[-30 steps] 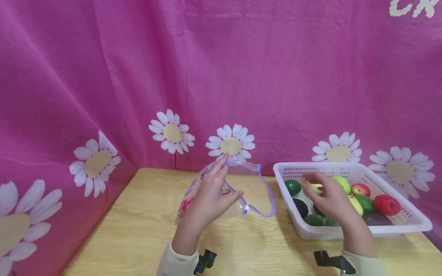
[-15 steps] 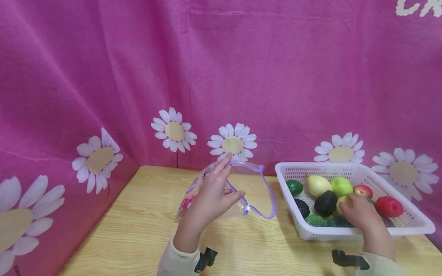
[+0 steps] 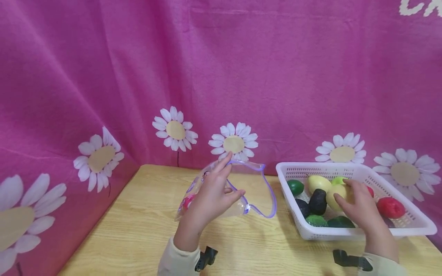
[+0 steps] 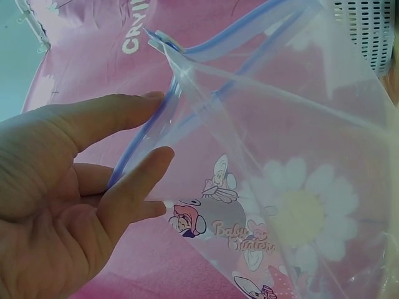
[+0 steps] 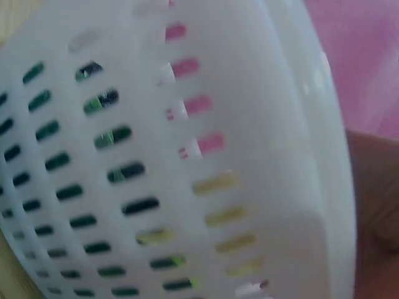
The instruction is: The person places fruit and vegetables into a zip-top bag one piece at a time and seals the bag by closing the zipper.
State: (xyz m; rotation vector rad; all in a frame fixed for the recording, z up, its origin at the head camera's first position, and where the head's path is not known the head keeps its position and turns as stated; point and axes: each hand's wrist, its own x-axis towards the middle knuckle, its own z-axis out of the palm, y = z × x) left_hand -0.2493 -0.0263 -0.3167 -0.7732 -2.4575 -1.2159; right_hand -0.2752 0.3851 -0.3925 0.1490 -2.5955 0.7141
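Note:
My left hand (image 3: 212,191) grips the rim of a clear zip bag (image 3: 254,180) with purple edging, its mouth standing wide. In the left wrist view the bag's rim runs among the spread fingers (image 4: 134,187), and cartoon prints show on the plastic. Over at the white basket (image 3: 310,232), my right hand (image 3: 362,203) holds a pale yellow fruit (image 3: 334,197) between thumb and fingers, above the other produce. In the right wrist view the slotted basket wall (image 5: 268,124) fills most of the picture, and the hand is mostly hidden behind it.
Around the held fruit lie a pear (image 3: 317,183), dark avocados (image 3: 317,203), a green apple (image 3: 338,179), a red fruit (image 3: 391,207) and green produce (image 3: 340,222). The wooden table (image 3: 138,226) backs onto a pink flowered curtain (image 3: 276,76).
My right hand went right and down into the basket, took hold of the pale yellow fruit and raised it slightly leftward. A dark avocado shifted left. My left hand stays at the bag.

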